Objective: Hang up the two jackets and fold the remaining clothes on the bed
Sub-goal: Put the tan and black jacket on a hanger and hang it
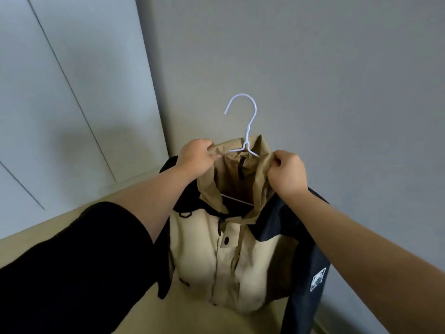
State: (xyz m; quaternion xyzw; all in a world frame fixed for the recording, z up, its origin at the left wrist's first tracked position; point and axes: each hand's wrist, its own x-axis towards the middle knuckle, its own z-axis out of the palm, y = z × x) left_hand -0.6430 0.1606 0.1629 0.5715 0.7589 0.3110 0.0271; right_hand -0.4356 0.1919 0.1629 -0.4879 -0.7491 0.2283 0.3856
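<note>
Here, the jacket [231,249] is held up before the wall, hood edges pinched by left hand [196,156] and right hand [286,173]. The hanger [245,131] could slip out if the collar is pulled unevenly.

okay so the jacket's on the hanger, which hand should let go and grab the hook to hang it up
Probably the left hand. It pinches the hood edge of the tan and navy jacket right beside the white hanger, and the hook opens toward that side. The right hand grips the hood farther from the hanger's neck.
</note>
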